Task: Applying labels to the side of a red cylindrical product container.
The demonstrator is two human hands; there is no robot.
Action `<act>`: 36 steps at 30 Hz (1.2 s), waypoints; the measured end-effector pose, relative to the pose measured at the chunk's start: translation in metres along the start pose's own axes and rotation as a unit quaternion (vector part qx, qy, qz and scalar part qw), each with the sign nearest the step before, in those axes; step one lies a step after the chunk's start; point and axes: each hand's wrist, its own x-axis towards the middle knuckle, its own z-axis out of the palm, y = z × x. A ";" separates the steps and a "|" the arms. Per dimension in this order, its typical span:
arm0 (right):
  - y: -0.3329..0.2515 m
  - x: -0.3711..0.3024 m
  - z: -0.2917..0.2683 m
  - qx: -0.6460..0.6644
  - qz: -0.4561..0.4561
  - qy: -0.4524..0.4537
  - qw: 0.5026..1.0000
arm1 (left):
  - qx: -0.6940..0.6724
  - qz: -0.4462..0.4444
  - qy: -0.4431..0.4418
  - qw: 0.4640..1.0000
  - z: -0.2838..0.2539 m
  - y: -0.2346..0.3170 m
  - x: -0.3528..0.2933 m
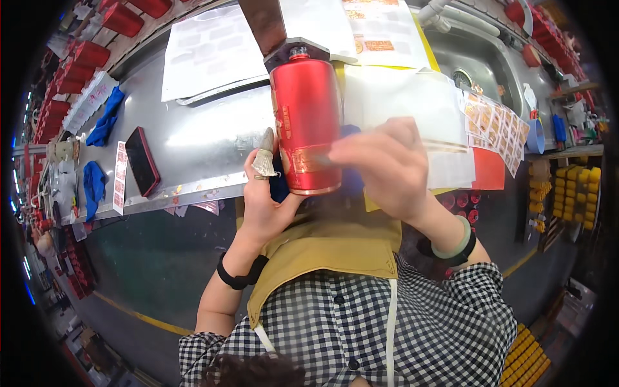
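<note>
A shiny red bottle [305, 116] with gold markings leans across the steel worktop's front edge, its neck against a dark angular metal holder [296, 46]. My left hand [265, 203] grips the bottle low on its left side; one finger wears a pale cloth finger cover [265, 161]. A gold label [309, 159] lies across the bottle's lower part. My right hand [393, 164] is at the label's right end, its fingers curled together and smeared by motion. What may be between those fingertips is too blurred to make out.
White label sheets [209, 51] cover the worktop behind, with more paper [406, 106] at right and a gold label sheet [496, 129] near the sink [477, 58]. A phone [142, 161] and blue cloths [105, 117] lie left. Red containers [122, 19] line the far left.
</note>
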 end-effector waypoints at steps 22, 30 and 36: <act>-0.009 -0.040 0.013 0.055 0.069 0.001 0.996 | -0.042 -0.035 0.042 0.998 0.006 0.004 0.001; 0.002 0.016 -0.014 0.026 0.057 -0.062 0.996 | 0.119 0.030 0.106 0.987 -0.003 0.051 0.014; 0.017 0.076 0.019 -0.041 -0.016 -0.092 0.995 | 0.017 -0.033 0.112 0.993 0.005 0.046 0.012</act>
